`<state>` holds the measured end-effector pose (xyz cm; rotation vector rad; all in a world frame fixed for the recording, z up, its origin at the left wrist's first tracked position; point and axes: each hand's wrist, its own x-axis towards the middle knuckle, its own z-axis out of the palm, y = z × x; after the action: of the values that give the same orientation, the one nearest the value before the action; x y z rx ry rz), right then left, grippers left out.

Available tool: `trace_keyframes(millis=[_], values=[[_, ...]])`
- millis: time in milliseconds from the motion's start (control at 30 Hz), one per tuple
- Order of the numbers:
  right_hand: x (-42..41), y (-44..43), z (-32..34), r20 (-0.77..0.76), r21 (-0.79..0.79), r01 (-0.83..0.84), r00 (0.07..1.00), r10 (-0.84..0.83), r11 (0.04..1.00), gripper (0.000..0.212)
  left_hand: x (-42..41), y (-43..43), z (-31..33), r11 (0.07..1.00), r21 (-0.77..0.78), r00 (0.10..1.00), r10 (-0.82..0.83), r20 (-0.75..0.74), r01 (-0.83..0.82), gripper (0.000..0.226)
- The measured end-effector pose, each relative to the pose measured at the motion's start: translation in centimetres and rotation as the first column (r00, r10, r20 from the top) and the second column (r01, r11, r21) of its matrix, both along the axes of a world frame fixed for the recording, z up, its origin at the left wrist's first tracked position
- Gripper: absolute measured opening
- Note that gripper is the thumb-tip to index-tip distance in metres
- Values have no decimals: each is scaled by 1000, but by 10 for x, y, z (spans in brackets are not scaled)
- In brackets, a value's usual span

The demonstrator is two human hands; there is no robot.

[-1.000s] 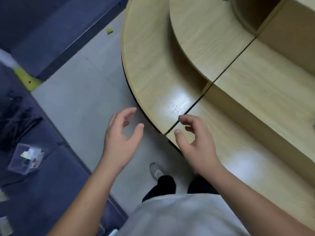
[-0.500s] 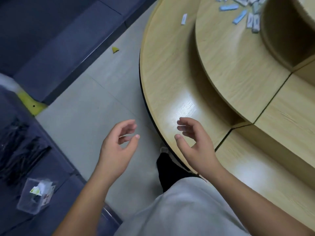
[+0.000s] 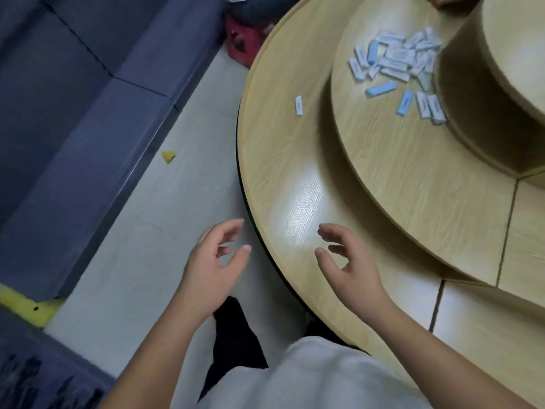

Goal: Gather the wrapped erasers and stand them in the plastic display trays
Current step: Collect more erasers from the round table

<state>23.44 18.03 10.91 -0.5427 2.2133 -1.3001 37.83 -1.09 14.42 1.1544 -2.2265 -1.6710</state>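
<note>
Swinging toward one o'clock, bringing the heap of wrapped erasers fully into sight on the middle tier of the surface, plus a lone eraser lower down; losing the clear box at eight o'clock.

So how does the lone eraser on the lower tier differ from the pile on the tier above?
The lone eraser lies by itself, touching nothing; the pile is jumbled and overlapping. The lone eraser shows white; the pile mixes white and light blue. Both lie flat, beyond both empty hands.

Wrapped erasers heaped flat, one stray
</note>
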Motion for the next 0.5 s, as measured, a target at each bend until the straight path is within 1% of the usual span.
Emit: trace_keyframes(millis=[133, 233, 300, 400, 500], values=[[10, -71, -4, 26, 14, 195, 980, -195, 981, 34, -32, -92, -1, 980, -15, 980, -199, -14, 199, 41], [10, -117, -1, 42, 0, 301, 953, -300, 954, 34, -57, -150, 7, 939, -87, 942, -335, -5, 334, 43], [7, -142, 1, 60, 18, 372, 926, -373, 928, 34, -77, -182, 12, 897, -105, 903, -430, 18, 429, 43], [-2, -170, -2, 74, 32, 456, 886, -457, 889, 34, -115, -220, 12, 848, -121, 857, -514, 43, 515, 43], [-23, -194, -14, 61, 23, 531, 845, -531, 847, 34, -158, -246, 1, 831, -122, 840, -538, 73, 543, 43]])
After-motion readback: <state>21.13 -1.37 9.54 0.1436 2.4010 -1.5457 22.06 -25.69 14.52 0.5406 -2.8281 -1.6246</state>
